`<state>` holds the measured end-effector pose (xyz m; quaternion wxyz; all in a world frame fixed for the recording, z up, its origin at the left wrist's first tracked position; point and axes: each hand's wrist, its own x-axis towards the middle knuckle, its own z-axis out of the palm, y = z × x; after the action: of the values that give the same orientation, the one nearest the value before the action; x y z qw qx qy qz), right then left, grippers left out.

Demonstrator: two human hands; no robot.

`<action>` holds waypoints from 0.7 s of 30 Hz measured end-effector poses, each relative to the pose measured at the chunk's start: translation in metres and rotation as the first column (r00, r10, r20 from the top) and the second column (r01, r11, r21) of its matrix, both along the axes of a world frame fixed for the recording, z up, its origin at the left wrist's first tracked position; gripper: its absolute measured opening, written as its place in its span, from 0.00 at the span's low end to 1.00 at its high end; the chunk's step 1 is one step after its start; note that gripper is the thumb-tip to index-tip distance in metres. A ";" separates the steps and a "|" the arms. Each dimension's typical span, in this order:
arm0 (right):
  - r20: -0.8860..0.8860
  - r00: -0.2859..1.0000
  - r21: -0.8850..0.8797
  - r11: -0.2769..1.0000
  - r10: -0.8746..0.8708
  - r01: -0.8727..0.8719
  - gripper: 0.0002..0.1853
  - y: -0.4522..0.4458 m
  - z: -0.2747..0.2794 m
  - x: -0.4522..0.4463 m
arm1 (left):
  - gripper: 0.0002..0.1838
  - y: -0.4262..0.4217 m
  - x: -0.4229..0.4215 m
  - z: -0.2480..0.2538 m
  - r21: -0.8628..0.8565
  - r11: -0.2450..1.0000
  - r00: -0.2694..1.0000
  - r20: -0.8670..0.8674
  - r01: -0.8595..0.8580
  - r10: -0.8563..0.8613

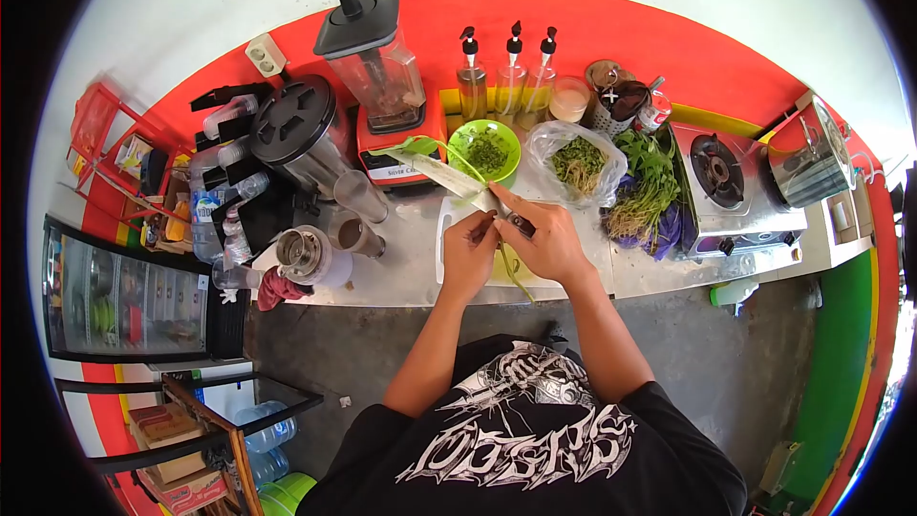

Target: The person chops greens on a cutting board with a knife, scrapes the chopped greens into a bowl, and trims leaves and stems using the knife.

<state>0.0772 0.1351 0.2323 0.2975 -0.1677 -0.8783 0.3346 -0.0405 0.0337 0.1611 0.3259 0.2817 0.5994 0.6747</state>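
We held both hands close together over the front part of the counter (401, 279), and we could not tell whether their fingertips touched. Our right hand (546, 234) was closed around the handle of a knife (430, 169), its broad blade slanting up and to the left, toward the blender (394, 86). Our left hand (468, 253) was pinched on a long green stem (517, 276), which hung below our fingers at its lower end and ran up past the blade to a leaf (420, 145) at the blade's far end. Under our hands lay a cutting board (445, 239), partly covered from view. Just beyond the knife stood a green bowl (515, 159) with chopped greens in it, and to its right sat a clear plastic bag (612, 172) holding more cut greens. Next to that bag we had a leafy bunch (645, 172) with its roots on, lying near the stove (750, 220). Behind the bowl, 3 pump bottles (509, 86) stood upright against the red wall (611, 33).
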 end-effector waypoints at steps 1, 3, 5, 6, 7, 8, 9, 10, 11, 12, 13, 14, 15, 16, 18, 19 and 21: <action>0.015 1.000 -0.003 1.000 -0.006 0.006 0.28 -0.001 -0.002 0.000 | 0.13 -0.002 -0.001 -0.001 0.010 1.000 1.000 -0.011 0.006 -0.005; 0.014 1.000 -0.033 0.999 -0.004 0.005 0.28 -0.003 -0.007 -0.002 | 0.13 -0.005 -0.003 -0.002 0.020 1.000 1.000 -0.019 0.006 -0.006; 0.014 1.000 -0.061 0.998 0.002 -0.001 0.28 -0.006 -0.011 -0.005 | 0.13 -0.008 -0.006 -0.003 0.019 1.000 1.000 -0.009 0.020 -0.020; -0.004 1.000 -0.066 0.998 -0.024 0.024 0.27 -0.008 -0.013 -0.006 | 0.13 -0.009 -0.007 -0.004 0.019 1.000 1.000 -0.006 0.012 -0.012; -0.021 0.999 -0.072 0.996 -0.049 0.047 0.27 -0.010 -0.015 -0.008 | 0.12 -0.010 -0.009 -0.003 0.028 1.000 0.999 0.033 0.013 -0.014; -0.019 0.999 -0.071 0.997 -0.038 0.037 0.27 -0.012 -0.017 -0.010 | 0.12 -0.011 -0.011 -0.003 0.038 0.999 0.997 0.072 0.013 -0.016; -0.039 0.997 -0.103 0.993 -0.067 0.063 0.27 -0.014 -0.019 -0.012 | 0.12 -0.014 -0.014 -0.001 0.038 0.999 0.997 0.075 0.001 -0.004; -0.058 0.994 -0.136 0.987 -0.095 0.087 0.27 -0.015 -0.021 -0.015 | 0.12 -0.017 -0.017 0.003 0.036 0.999 0.994 0.107 0.033 -0.037; -0.057 0.995 -0.136 0.988 -0.081 0.072 0.27 -0.015 -0.022 -0.018 | 0.11 -0.021 -0.020 0.005 0.034 0.997 0.988 0.138 0.064 -0.068; -0.049 0.993 -0.152 0.984 -0.105 0.097 0.27 -0.014 -0.024 -0.020 | 0.11 -0.024 -0.025 0.002 0.033 0.998 0.989 0.138 0.049 -0.053; -0.040 0.990 -0.170 0.978 -0.132 0.124 0.27 -0.013 -0.026 -0.023 | 0.11 -0.028 -0.030 -0.002 0.014 0.999 0.991 0.123 0.042 -0.044; -0.038 0.992 -0.174 0.978 -0.123 0.115 0.27 -0.013 -0.032 -0.025 | 0.12 -0.032 -0.035 -0.005 -0.006 0.999 0.993 0.108 0.038 -0.037; -0.067 0.988 -0.269 0.956 -0.141 0.118 0.27 -0.012 -0.040 -0.027 | 0.12 -0.035 -0.039 -0.006 -0.011 0.999 0.993 0.110 0.031 -0.030; -0.093 0.982 -0.361 0.925 -0.163 0.119 0.26 -0.012 -0.049 -0.027 | 0.13 -0.037 -0.044 -0.006 -0.012 1.000 0.995 0.098 -0.008 0.009; -0.108 0.981 -0.381 0.918 -0.161 0.108 0.27 -0.010 -0.077 -0.026 | 0.15 -0.041 -0.053 -0.007 -0.009 0.999 0.995 0.089 -0.050 0.051; -0.116 0.973 -0.522 0.846 -0.197 0.109 0.26 -0.010 -0.093 -0.025 | 0.16 -0.044 -0.057 -0.007 0.000 0.997 0.993 0.089 -0.077 0.077; -0.113 0.966 -0.649 0.754 -0.231 0.104 0.26 -0.011 -0.123 -0.022 | 0.20 -0.049 -0.065 -0.005 -0.005 0.995 0.989 0.104 -0.103 0.103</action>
<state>0.0551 0.1240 0.1092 0.3326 -0.3047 -0.6621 0.5985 -0.1058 -0.0150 0.1564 0.3214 0.2150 0.5952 0.7044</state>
